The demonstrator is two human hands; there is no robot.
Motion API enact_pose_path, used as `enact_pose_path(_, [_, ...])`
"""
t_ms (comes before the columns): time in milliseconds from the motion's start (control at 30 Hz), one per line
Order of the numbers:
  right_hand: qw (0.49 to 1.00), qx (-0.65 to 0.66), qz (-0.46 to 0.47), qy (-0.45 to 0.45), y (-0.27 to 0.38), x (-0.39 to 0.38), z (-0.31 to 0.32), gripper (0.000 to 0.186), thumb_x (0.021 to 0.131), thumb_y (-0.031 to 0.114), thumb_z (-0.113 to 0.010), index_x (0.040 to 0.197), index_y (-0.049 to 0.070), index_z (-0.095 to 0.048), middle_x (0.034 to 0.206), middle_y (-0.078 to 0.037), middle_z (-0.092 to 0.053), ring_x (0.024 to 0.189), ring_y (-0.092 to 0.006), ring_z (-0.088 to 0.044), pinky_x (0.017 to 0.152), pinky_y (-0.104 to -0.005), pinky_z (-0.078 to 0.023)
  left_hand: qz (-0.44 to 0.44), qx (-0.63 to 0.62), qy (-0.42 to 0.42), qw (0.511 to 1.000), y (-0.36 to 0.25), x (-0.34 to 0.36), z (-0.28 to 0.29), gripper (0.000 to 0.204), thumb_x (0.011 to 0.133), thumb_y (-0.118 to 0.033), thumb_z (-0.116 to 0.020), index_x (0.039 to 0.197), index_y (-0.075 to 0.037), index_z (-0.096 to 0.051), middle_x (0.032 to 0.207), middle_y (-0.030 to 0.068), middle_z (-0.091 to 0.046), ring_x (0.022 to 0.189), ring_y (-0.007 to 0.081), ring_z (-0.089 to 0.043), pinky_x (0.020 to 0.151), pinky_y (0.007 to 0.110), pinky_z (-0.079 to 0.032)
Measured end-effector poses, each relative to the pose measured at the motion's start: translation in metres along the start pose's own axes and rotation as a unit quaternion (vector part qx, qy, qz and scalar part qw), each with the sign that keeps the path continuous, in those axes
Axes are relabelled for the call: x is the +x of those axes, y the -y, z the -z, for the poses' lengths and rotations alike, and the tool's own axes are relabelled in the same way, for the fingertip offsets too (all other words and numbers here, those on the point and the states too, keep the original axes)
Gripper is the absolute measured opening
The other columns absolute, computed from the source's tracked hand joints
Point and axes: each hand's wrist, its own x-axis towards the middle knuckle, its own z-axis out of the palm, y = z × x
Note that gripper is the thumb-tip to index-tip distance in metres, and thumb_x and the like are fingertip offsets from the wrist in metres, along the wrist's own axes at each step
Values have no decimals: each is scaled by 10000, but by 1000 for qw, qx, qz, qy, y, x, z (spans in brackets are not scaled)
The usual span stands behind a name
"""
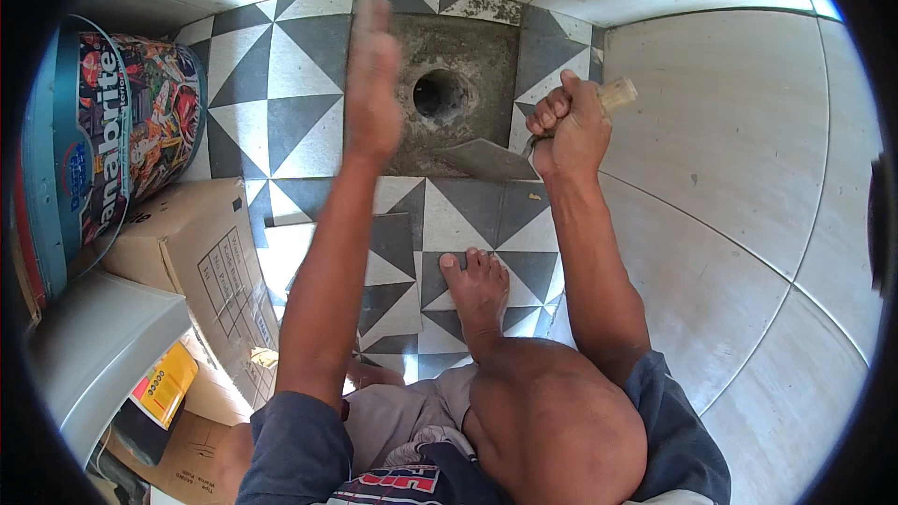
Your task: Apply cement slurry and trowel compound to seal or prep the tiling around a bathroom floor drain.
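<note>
My right hand (575, 126) is closed around the pale wooden handle of a trowel (486, 159). The trowel's flat grey blade points left, over the near edge of a square patch of bare cement (388, 145) in the tiled floor. A round drain hole (438, 95) opens in that patch. At the patch's left edge, my left hand (374, 84) is held edge-on with its fingers stretched out and nothing in it. Its fingertips are smeared by motion. Whether it touches the floor I cannot tell.
Grey-and-white triangle-patterned tiles (304, 98) surround the patch. A loose tile (388, 257) seems to lie on the floor before me. At left stand a blue paint bucket (154, 112), a cardboard box (206, 262) and a pale plastic container (112, 337). Walls (720, 131) close in right and far.
</note>
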Motion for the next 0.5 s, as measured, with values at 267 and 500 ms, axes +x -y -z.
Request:
enact_pose_path(267, [998, 39, -31, -24, 1, -7, 25, 292, 965, 192, -643, 761, 142, -439, 614, 26, -399, 515, -121, -407, 490, -320, -352, 133, 164, 148, 966, 47, -41, -48, 673, 1108, -440, -369, 1607, -1, -265, 1670, 174, -298, 1566, 293, -216, 1268, 419, -138])
enact_pose_path(500, [998, 51, 12, -20, 0, -12, 6, 203, 962, 175, -618, 817, 121, -486, 609, 18, -402, 498, -122, -406, 473, -320, -357, 38, -40, 13, 998, 27, -11, -27, 687, 1108, -437, -386, 1622, -8, -233, 1649, 170, -340, 1549, 261, -262, 1262, 390, -166])
